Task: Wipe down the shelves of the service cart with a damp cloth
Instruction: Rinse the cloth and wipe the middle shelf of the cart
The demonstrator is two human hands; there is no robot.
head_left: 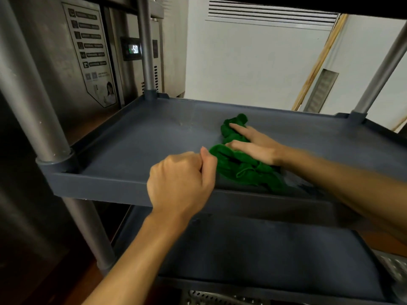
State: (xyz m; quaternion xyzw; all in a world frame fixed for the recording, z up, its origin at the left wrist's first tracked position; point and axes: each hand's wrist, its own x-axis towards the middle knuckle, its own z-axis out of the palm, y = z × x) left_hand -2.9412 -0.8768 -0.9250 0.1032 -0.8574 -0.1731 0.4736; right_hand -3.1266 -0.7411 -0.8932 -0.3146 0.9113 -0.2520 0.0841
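pressing flat with fingers spread, the right hand (255,144) pins the green cloth (240,164) on the middle shelf (141,137), near its front rim; the left hand (180,181), curled closed, pinches the cloth's near edge.

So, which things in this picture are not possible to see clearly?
Head view only:
- Top shelf: cut off by the upper edge.
- Sticker text on the steel cabinet: too small and blurred.
- Shelf surface under the green cloth: hidden by the cloth and the right hand.
- Left hand fingers: curled under, hidden.
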